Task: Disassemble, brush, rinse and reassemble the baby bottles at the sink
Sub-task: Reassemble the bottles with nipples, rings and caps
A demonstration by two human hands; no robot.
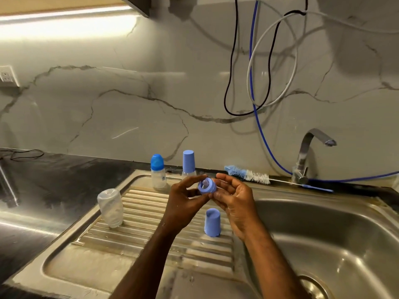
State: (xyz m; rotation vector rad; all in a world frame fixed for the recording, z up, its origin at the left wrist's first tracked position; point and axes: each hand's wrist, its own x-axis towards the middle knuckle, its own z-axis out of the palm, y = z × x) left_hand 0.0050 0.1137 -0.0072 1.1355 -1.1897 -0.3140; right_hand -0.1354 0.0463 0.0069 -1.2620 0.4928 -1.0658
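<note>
Both hands grip one small periwinkle plastic screw ring with its soft teat (206, 186) above the steel drainboard (138, 214): left hand (185, 198) pinching the rim, right hand (234, 197) curled round its far side. It looks light, stiff and probably slippery; the rim is best held. Three bottles: one clear upturned bottle (110, 208), one blue-capped bottle (158, 171), one periwinkle-capped bottle (188, 164). One loose periwinkle cap (212, 222), one brush (248, 174).

Dark, glossy counter (64, 169) below a veined marble backsplash (129, 93). Black cable (228, 83), blue hose (257, 117) and grey cord (293, 67) looped down the wall. White wall socket (6, 76) at far left, under a bright strip light (64, 20).
</note>
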